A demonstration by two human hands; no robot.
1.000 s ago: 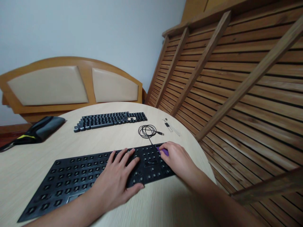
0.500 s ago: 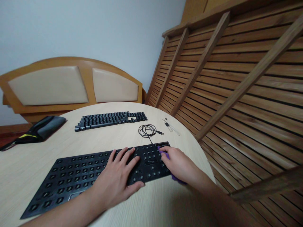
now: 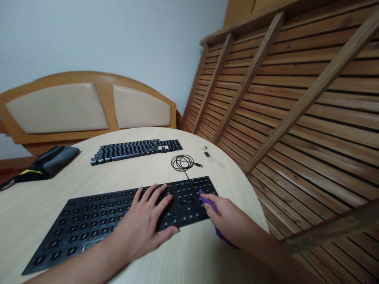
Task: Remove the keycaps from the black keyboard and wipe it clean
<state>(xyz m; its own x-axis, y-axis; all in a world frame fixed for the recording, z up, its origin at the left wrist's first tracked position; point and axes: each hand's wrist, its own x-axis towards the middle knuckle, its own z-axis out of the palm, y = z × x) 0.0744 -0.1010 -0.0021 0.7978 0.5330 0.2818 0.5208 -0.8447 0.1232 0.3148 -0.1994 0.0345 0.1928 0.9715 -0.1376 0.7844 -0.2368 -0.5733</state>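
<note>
A black keyboard base (image 3: 97,215) with its keycaps off lies across the near part of the table. My left hand (image 3: 148,221) rests flat on it with fingers spread, thumb by the front edge. At the base's right end, my right hand (image 3: 226,217) pinches a purple cloth (image 3: 211,204). A tip of the cloth pokes out past the fingers over the bare switches, and its lower part hangs below the palm. Coiled behind the base is its black USB cable (image 3: 184,162).
Removed keycaps (image 3: 133,149) stand in keyboard order at the back of the round table (image 3: 142,169). A wire keycap puller (image 3: 209,156) lies at the right. A dark pouch (image 3: 50,161) with a yellow stripe sits at the left edge. Wooden slats (image 3: 266,98) rise on the right.
My right hand has drawn the purple cloth down and toward me from the base's upper right part, and more of the cloth shows. My left hand stays put on the base.
</note>
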